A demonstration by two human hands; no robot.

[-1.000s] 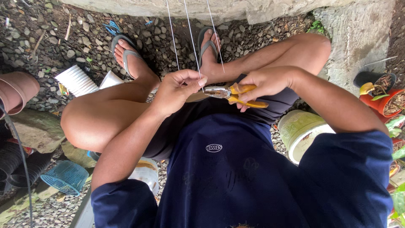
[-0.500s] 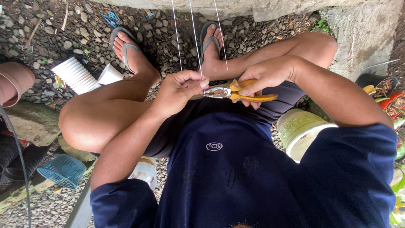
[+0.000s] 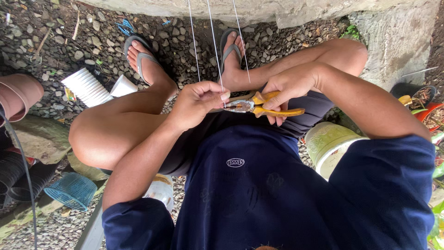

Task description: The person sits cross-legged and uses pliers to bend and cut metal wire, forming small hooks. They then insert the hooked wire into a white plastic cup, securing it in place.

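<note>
I sit with knees bent over gravel, in a dark blue shirt. My right hand [image 3: 290, 88] grips yellow-handled pliers [image 3: 259, 105], whose metal jaws point left toward my left hand. My left hand [image 3: 200, 103] pinches a thin wire [image 3: 214, 44] at the plier jaws, thumb and forefinger closed on it. Three thin wires run up from my hands to the top of the view, past a concrete slab [image 3: 259, 9]. My feet in grey flip-flops [image 3: 141, 58] rest on the gravel beyond.
A stack of white plastic cups [image 3: 88, 88] lies left of my knee. A blue mesh basket [image 3: 73, 190] and black corrugated hose [image 3: 18, 173] are at lower left. A pale green bucket [image 3: 330, 143] stands at right, with potted plants [image 3: 423, 104] beyond.
The view has shifted slightly. My hands keep the same hold on the wire and pliers, with the plier jaws staying at my left fingertips.
</note>
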